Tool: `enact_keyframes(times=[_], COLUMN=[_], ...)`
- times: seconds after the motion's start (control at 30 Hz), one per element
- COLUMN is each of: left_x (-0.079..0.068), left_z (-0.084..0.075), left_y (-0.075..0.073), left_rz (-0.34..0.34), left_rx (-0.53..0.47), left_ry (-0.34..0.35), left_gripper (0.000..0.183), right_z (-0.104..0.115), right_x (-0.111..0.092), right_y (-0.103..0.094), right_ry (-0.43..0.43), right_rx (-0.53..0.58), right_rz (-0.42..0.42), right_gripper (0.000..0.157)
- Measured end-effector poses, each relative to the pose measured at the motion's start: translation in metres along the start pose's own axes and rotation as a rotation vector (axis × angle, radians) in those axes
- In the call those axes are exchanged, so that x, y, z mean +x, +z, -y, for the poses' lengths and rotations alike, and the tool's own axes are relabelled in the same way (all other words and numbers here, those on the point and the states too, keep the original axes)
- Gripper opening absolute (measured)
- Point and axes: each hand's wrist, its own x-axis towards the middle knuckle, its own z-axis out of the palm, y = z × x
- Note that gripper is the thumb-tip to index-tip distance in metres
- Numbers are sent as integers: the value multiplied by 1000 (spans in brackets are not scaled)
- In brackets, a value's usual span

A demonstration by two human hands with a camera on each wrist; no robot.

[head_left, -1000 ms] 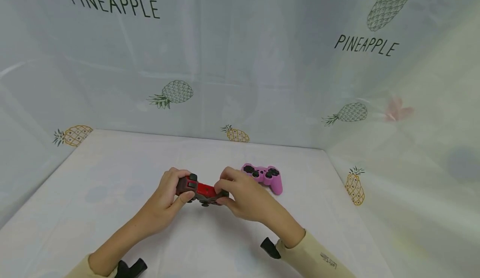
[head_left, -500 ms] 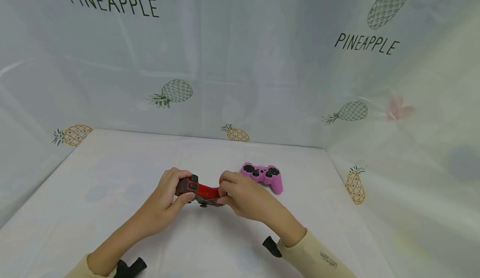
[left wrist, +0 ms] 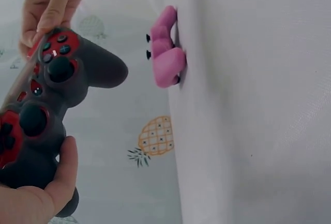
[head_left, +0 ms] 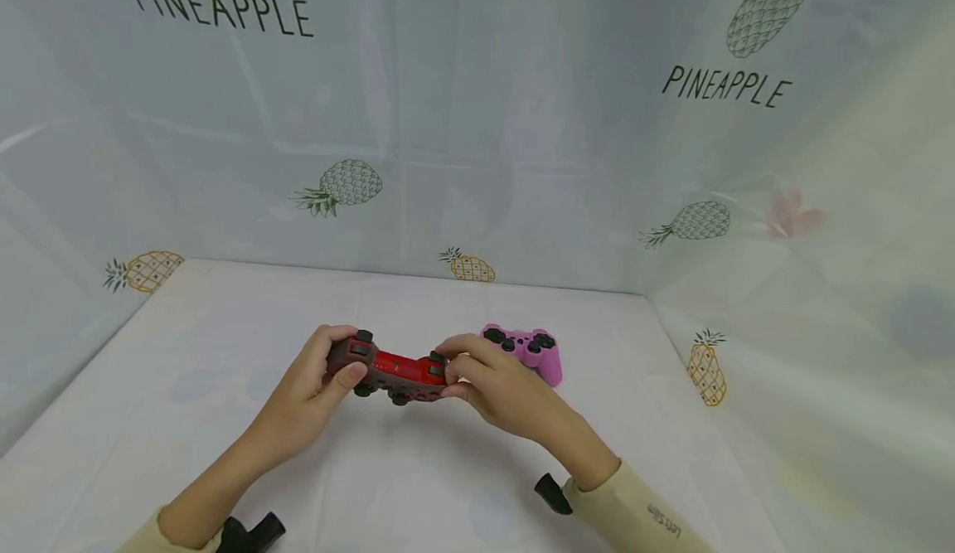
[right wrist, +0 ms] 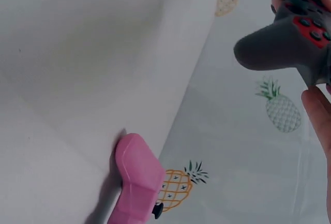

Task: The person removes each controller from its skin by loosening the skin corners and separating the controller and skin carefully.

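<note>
A red game controller (head_left: pixel 403 371) with a dark grey outer layer is held up above the white tabletop, its red rear edge facing up. My left hand (head_left: pixel 309 375) grips its left end, thumb near the shoulder buttons and fingers behind. At the right end, my right hand (head_left: pixel 500 383) pinches the corner beside the shoulder buttons. The left wrist view shows the controller's face (left wrist: pixel 77 92), with sticks and red button areas showing through the grey layer. In the right wrist view one grey handle (right wrist: pixel 274 45) points out freely. Some fingertips of my right hand are hidden.
A pink game controller (head_left: pixel 548 362) lies on the white table (head_left: pixel 418 478) just beyond my right hand, which partly covers it. Pineapple-printed sheets (head_left: pixel 522 122) stand as walls at the back and sides. A black mount (head_left: pixel 552 493) sits at each wrist.
My left hand and the red controller have shifted left and slightly up. My right fingers have slid outward to the controller's right edge, so its right shoulder buttons now show.
</note>
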Motion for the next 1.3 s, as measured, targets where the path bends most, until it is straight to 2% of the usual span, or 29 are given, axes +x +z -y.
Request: enact_keyframes(times=[0.17, 0.37, 0.47, 0.6, 0.73, 0.83, 0.93, 1.13, 1.3], left_x=[0, 0, 0, -1, -1, -2, -2, -1, -2], left_z=[0, -5, -4, -2, 0, 2, 4, 3, 4], left_y=[-1, -3, -3, -1, 3, 5, 6, 6, 4], left_rz=[-44, -71, -78, -70, -55, -56, -50, -59, -60], left_rx=[-52, -132, -128, -111, -150, -176, -182, -168, -148], left_ry=[12, 57, 92, 122, 119, 121, 124, 99, 132], left_gripper=[39, 38, 39, 41, 41, 40, 41, 45, 45], right_z=[1, 3, 5, 9, 12, 12, 12, 11, 10], right_x=[-2, -7, -7, -7, -5, -2, 1, 2, 2], right_y=[4, 13, 19, 23, 22, 20, 18, 15, 11], right_ry=[46, 97, 143, 281, 442, 529, 620, 799, 794], right_rx=[0, 52, 108, 306, 534, 615, 648, 665, 683], right_rz=[-53, -136, -167, -153, -150, -149, -127, -27, 121], right_gripper=[21, 19, 20, 21, 18, 11, 8, 21, 32])
